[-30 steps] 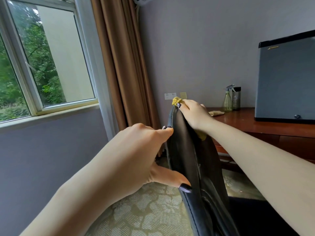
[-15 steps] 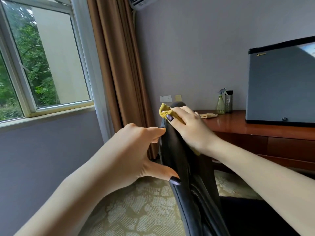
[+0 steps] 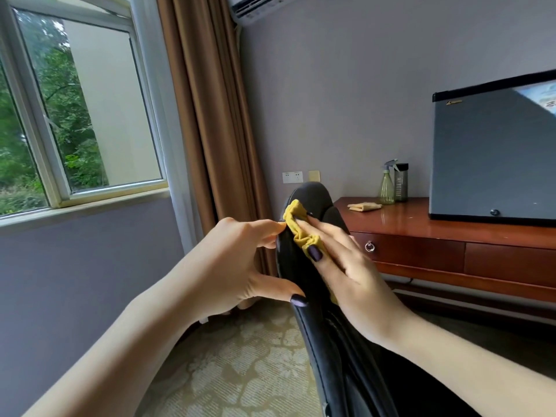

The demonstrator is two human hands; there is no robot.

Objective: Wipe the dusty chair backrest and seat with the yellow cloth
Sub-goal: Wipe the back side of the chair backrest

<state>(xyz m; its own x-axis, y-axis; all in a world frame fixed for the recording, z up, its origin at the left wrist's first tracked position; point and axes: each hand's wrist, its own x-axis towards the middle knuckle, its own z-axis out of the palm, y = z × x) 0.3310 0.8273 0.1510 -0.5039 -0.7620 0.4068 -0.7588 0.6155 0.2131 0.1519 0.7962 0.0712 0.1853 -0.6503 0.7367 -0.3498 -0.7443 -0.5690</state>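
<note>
Since half a second ago our right hand [image 3: 346, 266] has slid the yellow cloth [image 3: 301, 233] a little down from the crown of the backrest [image 3: 313, 197], while our left hand [image 3: 237, 260] has kept its place. We have the right fingers laid long over the bunched cloth, with the thumb nipping its lower fold and pressing it to the backrest's right face and rim. Our left hand clamps the rim from the other side, thumb on the near edge and fingertips reaching towards the cloth.

We judge the cloth light, soft and quick to crumple, so it is best kept wadded under a flat palm. The backrest looks smooth, padded and firm at the rim, and it is likely to swing unless it is steadied there.

We see the backrest nearly edge-on. Its long axis rises from low near us up and away to a rounded top that points at the wall. We cannot make out the seat clearly. Beyond stands a wooden tabletop [image 3: 451, 227] with a spray bottle [image 3: 387, 188].
</note>
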